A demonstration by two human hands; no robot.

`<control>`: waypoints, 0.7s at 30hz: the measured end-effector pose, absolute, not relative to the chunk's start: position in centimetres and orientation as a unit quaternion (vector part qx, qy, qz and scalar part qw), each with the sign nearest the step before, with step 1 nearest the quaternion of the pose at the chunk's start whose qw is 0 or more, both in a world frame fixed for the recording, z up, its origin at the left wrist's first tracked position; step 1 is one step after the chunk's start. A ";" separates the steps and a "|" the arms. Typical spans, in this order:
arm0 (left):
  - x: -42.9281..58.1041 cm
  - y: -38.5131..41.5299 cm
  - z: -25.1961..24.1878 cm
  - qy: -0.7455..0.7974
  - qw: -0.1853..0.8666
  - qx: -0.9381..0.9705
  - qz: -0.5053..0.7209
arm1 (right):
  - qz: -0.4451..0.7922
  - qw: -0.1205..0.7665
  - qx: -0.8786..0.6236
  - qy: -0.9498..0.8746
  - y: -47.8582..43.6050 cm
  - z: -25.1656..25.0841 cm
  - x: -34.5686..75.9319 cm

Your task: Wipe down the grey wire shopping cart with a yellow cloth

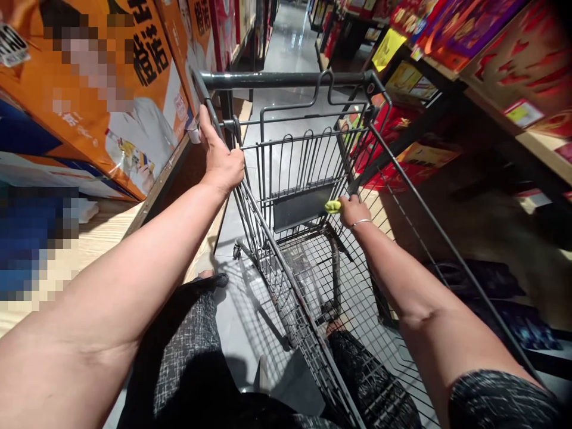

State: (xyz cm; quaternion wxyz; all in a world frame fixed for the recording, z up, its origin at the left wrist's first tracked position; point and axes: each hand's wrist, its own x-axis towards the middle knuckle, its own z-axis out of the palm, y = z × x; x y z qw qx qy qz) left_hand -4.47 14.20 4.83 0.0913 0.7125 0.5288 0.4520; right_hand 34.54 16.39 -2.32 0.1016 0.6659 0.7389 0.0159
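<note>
A dark grey wire shopping cart (pixel 300 215) stands tilted across the view, its handlebar (pixel 286 80) at the far end. My left hand (pixel 222 156) is closed around the cart's left side rail, just below the handlebar. Inside the basket, my right hand (pixel 356 210) is closed on a small yellow-green thing (pixel 333 207). It looks soft and crumpled, and its kind cannot be made out. A thin bracelet circles my right wrist. The fingers of my right hand are partly hidden behind its back.
Orange printed boxes (pixel 102 77) stand on a wooden shelf (pixel 107 244) at the left. Red and purple packages (pixel 465 27) fill shelves on the right, with a yellow tag (pixel 388 49) hanging there. A shiny floor aisle (pixel 292 36) runs beyond the cart. My legs are beside the basket.
</note>
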 end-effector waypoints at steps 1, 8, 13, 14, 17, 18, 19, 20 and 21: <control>-4.0 13.7 5.4 0.555 0.069 0.688 0.462 | 0.053 0.097 0.662 0.741 16.9 0.2 34.2; -1.3 11.3 9.7 0.581 -0.064 0.719 0.375 | 0.233 -0.028 0.639 0.733 20.2 12.4 34.8; -2.4 12.9 9.1 0.488 0.033 0.823 0.288 | 0.212 -0.028 0.616 0.758 21.2 7.0 36.8; -2.6 13.2 8.9 0.482 0.062 0.823 0.294 | 0.203 -0.020 0.615 0.762 20.9 5.1 36.9; -3.0 13.5 8.8 0.462 0.151 0.822 0.296 | 0.159 0.045 0.619 0.768 18.9 -0.8 36.9; -3.1 13.5 8.8 0.458 0.171 0.823 0.291 | 0.137 0.072 0.622 0.767 17.9 -2.7 37.0; -3.1 13.4 8.9 0.455 0.185 0.822 0.288 | 0.117 0.094 0.626 0.765 16.9 -4.6 37.1; -3.1 13.3 9.0 0.455 0.191 0.821 0.287 | 0.096 0.110 0.633 0.760 15.8 -6.4 37.2; -3.1 13.2 9.1 0.457 0.189 0.820 0.287 | 0.076 0.119 0.642 0.754 14.8 -8.1 37.3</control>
